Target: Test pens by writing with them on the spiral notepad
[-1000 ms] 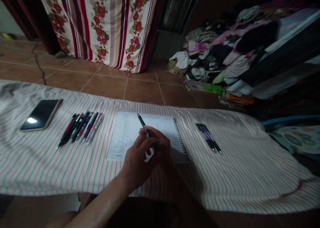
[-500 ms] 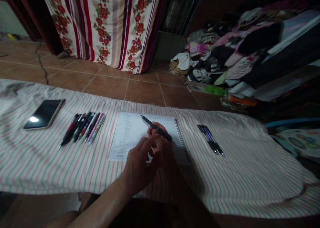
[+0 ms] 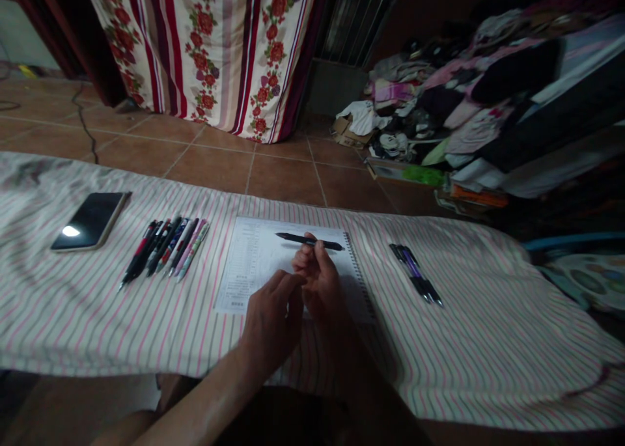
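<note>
My right hand (image 3: 323, 278) is closed on a black pen (image 3: 293, 239), pinched between thumb and fingers above the notebook. The pen lies almost level, its tip toward the left. Beside it, my left hand (image 3: 273, 306) is loosely bent, with its fingertips against or very near the right hand's palm side. No object shows in the left hand, and a gap shows between thumb and fingers. Under both hands lies a spiral notebook (image 3: 263, 250) with a printed sheet at its left and the wire binding on the right.
Several pens (image 3: 166, 247) lie in a row left of the notebook, with a smartphone (image 3: 92, 221) farther left. A small group of black and purple pens (image 3: 415, 273) rests on the right. A striped cloth (image 3: 488, 329) covers the surface. Piled clothes (image 3: 439, 101) are at the back right.
The pen has turned from a slant to nearly level in my right hand. My left fingers have drawn back from the pen toward the right palm.
</note>
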A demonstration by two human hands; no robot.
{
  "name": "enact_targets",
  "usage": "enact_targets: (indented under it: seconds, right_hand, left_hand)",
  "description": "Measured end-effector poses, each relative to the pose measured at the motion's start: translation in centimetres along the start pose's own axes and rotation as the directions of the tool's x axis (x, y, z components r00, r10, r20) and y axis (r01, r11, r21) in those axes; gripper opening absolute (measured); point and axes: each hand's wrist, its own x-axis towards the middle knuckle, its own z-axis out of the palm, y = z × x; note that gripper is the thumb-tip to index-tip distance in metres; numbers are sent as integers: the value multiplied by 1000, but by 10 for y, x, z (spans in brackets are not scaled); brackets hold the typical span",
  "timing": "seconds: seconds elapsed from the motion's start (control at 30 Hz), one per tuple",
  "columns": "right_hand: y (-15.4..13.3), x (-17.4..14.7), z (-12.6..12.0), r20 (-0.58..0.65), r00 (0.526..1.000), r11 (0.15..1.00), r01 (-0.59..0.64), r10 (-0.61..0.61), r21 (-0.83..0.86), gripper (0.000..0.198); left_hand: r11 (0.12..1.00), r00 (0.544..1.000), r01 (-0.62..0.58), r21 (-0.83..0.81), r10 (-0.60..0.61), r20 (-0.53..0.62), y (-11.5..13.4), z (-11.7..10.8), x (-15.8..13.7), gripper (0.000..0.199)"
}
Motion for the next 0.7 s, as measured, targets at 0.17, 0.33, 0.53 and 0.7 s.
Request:
enact_targets:
  seconds: [0.17, 0.33, 0.53, 0.7]
  right_hand:
    - [3, -1, 3, -29, 999, 997, 26, -28, -74, 24]
    - [8, 1, 8, -30, 998, 980, 51, -58, -194, 30]
    - [18, 2, 15, -19, 996, 956, 79, -88, -281, 33]
    - [34, 9, 15, 27, 987, 862, 152, -159, -484, 29]
  left_hand:
    - [952, 995, 1, 305, -32, 97, -1, -3, -2, 23]
    - [806, 981, -62, 588, -60, 186, 2, -9, -7, 18]
    - [732, 978, -60, 678, -94, 188, -5, -15, -10, 26]
    - [721, 975, -32, 692, -130, 181, -17, -22, -12, 26]
